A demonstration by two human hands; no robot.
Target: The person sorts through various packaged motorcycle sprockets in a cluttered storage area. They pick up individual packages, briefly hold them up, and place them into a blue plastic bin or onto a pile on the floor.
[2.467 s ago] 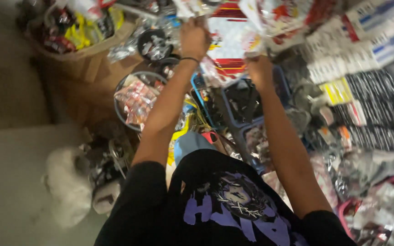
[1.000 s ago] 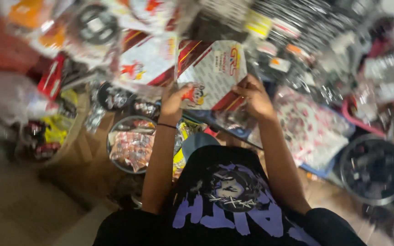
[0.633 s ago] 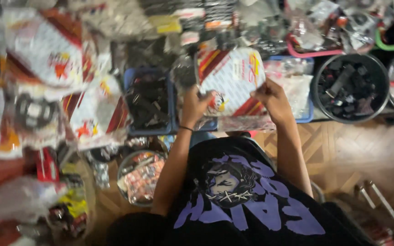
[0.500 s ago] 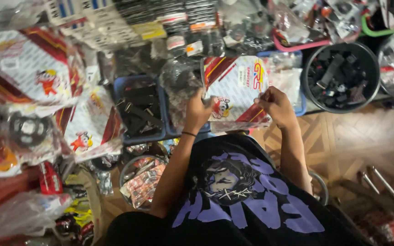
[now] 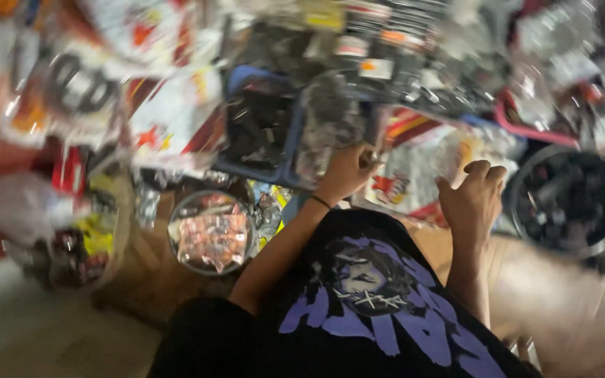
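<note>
**Both hands on a glossy plastic packet amid a crowded stall**

Seen from above, heavily motion-blurred. Left hand (image 5: 348, 170) closed on the upper left edge of a flat, glossy white plastic packet with red and yellow print (image 5: 414, 175); thin dark band around that wrist. Right hand (image 5: 474, 199) at the packet's right edge, fingers curled over it, knuckles up; whether truly pinching the plastic or only resting on it, cannot tell through the blur. Packet held in front of the chest, above a wooden surface (image 5: 526, 280), slightly crinkled and shiny.

Just left of the left hand, a blue rectangular plastic crate (image 5: 257, 133) filled with dark, hard-looking parts. Below it, beside the left forearm, a round clear-walled tub (image 5: 211, 231) of small pink-red wrapped pieces. Right of the right hand, a round dark bucket (image 5: 572, 199) packed with black chunky items. Further left, more shiny white-and-red packets (image 5: 166, 119), overlapping and creased. In the foreground, a black T-shirt with a purple print (image 5: 372, 308).
</note>
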